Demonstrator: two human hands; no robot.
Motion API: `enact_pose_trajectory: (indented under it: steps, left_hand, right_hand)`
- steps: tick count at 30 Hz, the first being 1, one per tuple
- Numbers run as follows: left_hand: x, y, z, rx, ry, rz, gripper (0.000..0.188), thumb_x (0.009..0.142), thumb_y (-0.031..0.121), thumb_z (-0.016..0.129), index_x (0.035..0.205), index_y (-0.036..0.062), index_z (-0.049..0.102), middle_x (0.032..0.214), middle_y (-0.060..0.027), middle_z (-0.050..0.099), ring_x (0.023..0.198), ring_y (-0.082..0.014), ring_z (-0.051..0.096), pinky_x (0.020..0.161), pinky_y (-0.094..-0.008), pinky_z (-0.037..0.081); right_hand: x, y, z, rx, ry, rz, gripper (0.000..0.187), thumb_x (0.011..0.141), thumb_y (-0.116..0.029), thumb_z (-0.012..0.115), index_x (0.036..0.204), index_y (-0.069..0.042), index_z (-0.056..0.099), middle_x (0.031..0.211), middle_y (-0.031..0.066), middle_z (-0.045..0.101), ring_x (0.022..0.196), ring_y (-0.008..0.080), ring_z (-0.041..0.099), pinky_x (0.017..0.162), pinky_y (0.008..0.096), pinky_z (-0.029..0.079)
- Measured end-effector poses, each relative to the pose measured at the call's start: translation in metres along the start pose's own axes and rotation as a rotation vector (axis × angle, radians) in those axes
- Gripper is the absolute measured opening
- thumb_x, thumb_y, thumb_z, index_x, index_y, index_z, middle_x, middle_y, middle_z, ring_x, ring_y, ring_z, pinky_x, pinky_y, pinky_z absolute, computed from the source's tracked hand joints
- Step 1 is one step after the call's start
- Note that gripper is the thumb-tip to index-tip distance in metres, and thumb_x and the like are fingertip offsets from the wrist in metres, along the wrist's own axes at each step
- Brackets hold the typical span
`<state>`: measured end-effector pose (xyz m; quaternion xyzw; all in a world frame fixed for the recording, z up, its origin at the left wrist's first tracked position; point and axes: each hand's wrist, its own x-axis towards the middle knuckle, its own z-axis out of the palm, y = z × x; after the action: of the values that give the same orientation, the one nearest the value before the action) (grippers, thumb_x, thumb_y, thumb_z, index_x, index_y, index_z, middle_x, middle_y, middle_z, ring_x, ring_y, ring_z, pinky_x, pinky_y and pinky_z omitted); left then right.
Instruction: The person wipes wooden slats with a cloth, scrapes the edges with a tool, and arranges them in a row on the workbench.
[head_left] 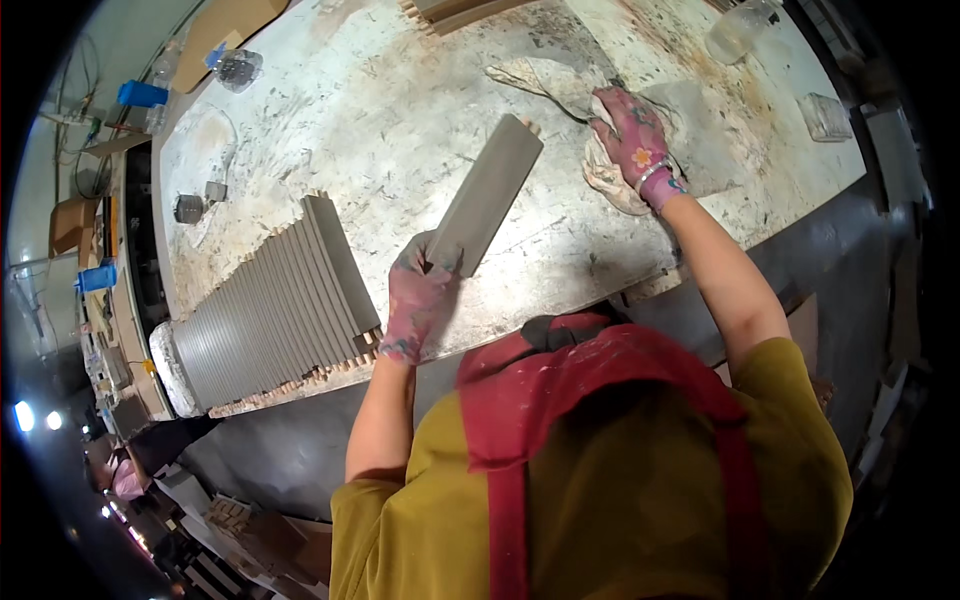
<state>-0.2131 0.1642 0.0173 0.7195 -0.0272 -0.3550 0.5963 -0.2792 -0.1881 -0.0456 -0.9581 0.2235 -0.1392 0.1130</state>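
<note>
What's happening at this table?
Someone's pink-gloved left hand holds a long, flat grey panel. The pink-gloved right hand rests on a crumpled off-white cloth. To the left, many similar grey panels are lined up along the near edge of the stained white table.

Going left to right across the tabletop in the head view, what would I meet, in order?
White bundle, row of grey strips, gloved left hand, the single grey strip it holds, gloved right hand, clear plastic container, pale packet.
</note>
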Motion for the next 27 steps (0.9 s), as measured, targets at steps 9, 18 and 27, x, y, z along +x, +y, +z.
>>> enact_pose_trajectory:
  steps: [9, 18, 27]
  left_hand:
    - [-0.076, 0.021, -0.040, 1.321, 0.458, 0.323, 0.057, 0.070, 0.006, 0.068, 0.126, 0.0125, 0.056, 0.091, -0.0106, 0.055, 0.082, -0.0311, 0.057, 0.073, -0.0412, 0.047]
    - [-0.027, 0.077, -0.053, 1.565, -0.022, -0.161, 0.045, 0.077, 0.029, 0.068, 0.118, 0.0111, 0.059, 0.105, -0.0113, 0.059, 0.099, -0.0279, 0.057, 0.083, -0.0393, 0.045]
    - [0.086, 0.047, -0.121, 1.469, 0.407, 0.567, 0.047, 0.079, 0.029, 0.062, 0.118, 0.0039, 0.057, 0.091, -0.0158, 0.060, 0.087, -0.0349, 0.057, 0.078, -0.0440, 0.046]
  right_hand:
    - [-0.006, 0.009, 0.001, 0.028, 0.100, -0.026, 0.044, 0.088, -0.031, 0.059, 0.129, -0.017, 0.052, 0.132, 0.0102, 0.052, 0.123, 0.0278, 0.047, 0.104, 0.0420, 0.033]
    - [-0.004, 0.009, 0.001, 0.047, 0.105, -0.042, 0.043, 0.089, -0.032, 0.058, 0.129, -0.018, 0.053, 0.131, 0.0115, 0.053, 0.124, 0.0288, 0.047, 0.106, 0.0434, 0.030]
    - [-0.004, 0.003, -0.012, 0.323, 0.101, -0.036, 0.044, 0.085, -0.009, 0.058, 0.129, -0.014, 0.052, 0.131, 0.0131, 0.051, 0.122, 0.0320, 0.047, 0.102, 0.0417, 0.036]
